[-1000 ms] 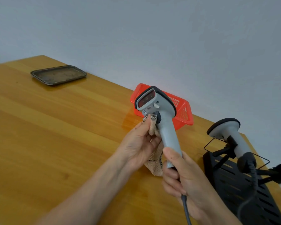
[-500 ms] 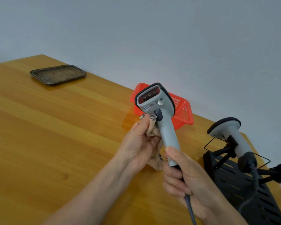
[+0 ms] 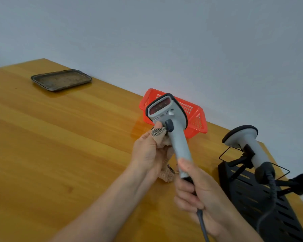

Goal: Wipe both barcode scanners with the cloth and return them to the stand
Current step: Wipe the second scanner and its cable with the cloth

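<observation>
The right hand [image 3: 199,198] grips scanner 1 [image 3: 175,130] by its handle; the left hand [image 3: 147,154] pinches the cloth [image 3: 162,138] against its neck, mid-wipe. Next, likely: seat it on the stand [image 3: 243,189].

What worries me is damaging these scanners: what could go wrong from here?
1. The right hand grips the held scanner only at its handle's bottom end, so the left hand pushing the cloth near the trigger might twist it loose.
2. Its cable trails out of view below and might snag the stand or second scanner on return.
</observation>
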